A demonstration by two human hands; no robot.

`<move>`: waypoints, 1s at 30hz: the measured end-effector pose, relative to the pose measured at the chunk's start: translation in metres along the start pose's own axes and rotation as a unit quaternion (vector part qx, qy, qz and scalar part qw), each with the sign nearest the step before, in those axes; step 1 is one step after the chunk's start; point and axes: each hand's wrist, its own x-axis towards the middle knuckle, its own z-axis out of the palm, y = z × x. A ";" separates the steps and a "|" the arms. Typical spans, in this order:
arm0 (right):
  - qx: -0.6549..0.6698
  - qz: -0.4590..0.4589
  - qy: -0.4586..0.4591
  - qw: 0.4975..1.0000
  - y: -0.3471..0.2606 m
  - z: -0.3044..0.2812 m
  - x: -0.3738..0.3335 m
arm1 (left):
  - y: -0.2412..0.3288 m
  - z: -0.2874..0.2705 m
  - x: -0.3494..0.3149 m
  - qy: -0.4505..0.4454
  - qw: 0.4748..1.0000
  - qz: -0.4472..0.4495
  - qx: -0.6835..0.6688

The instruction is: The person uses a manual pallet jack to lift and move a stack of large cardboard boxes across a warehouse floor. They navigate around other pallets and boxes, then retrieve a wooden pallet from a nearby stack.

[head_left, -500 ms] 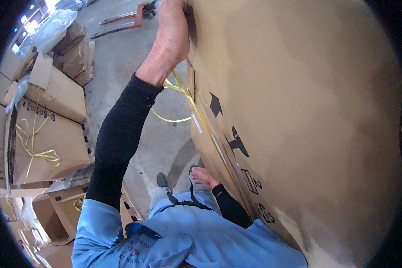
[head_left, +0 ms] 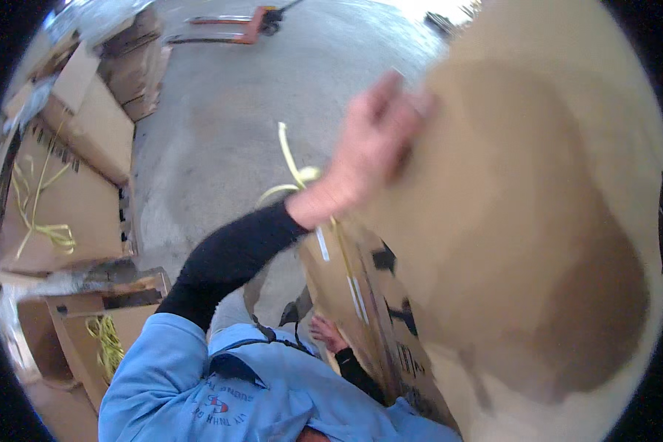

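Cardboard box [head_left: 538, 243], large and brown, fills the right half of my view, tilted and very close to the camera, with dark printed symbols on its narrower side face. Nearest to me, at the bottom edge, I see the blue sweatshirt [head_left: 221, 390] and the black sleeves under it. My right hand [head_left: 328, 333] is low down, just beside the box's lower side face, fingers spread loosely; I cannot tell whether it is gripping anything or only pressing against the cardboard. Higher up, my left hand [head_left: 368, 151] is raised on an outstretched arm and laid flat on the box's upper corner, fingers apart and open against the surface. It is blurred, so I cannot make out finer detail. A yellow strap [head_left: 291, 166] loops loose just beside that wrist, and a strand of it runs down along the box's side face. Further off to the left, other cardboard boxes [head_left: 66, 184] are stacked, some with open flaps, with more yellow strapping [head_left: 44, 232] lying on one and a coil of it in a lower one. Between the stacks and me lies bare grey concrete floor [head_left: 228, 125]. Farthest away, at the top, an orange pallet jack [head_left: 243, 22] stands on the floor.
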 end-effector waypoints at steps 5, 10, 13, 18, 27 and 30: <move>-0.030 0.093 -0.022 0.995 -0.011 0.009 0.069 | -0.010 -0.060 -0.013 -0.134 0.988 -0.011 -0.077; -0.143 0.098 0.068 0.983 -0.096 0.043 0.140 | -0.046 -0.233 -0.007 -0.180 0.980 -0.038 -0.071; -0.166 0.100 0.103 0.976 -0.152 0.088 0.157 | -0.062 -0.327 0.012 0.052 0.966 -0.231 -0.102; -0.173 -0.027 0.061 0.983 -0.276 0.204 0.233 | -0.087 -0.426 0.060 0.155 0.952 -0.265 -0.008; -0.225 -0.153 0.116 0.955 -0.443 0.281 0.373 | -0.243 -0.514 0.140 0.098 0.924 -0.365 -0.060; -0.297 -0.125 0.192 0.927 -0.451 0.250 0.457 | -0.318 -0.579 0.158 0.134 0.878 -0.459 -0.015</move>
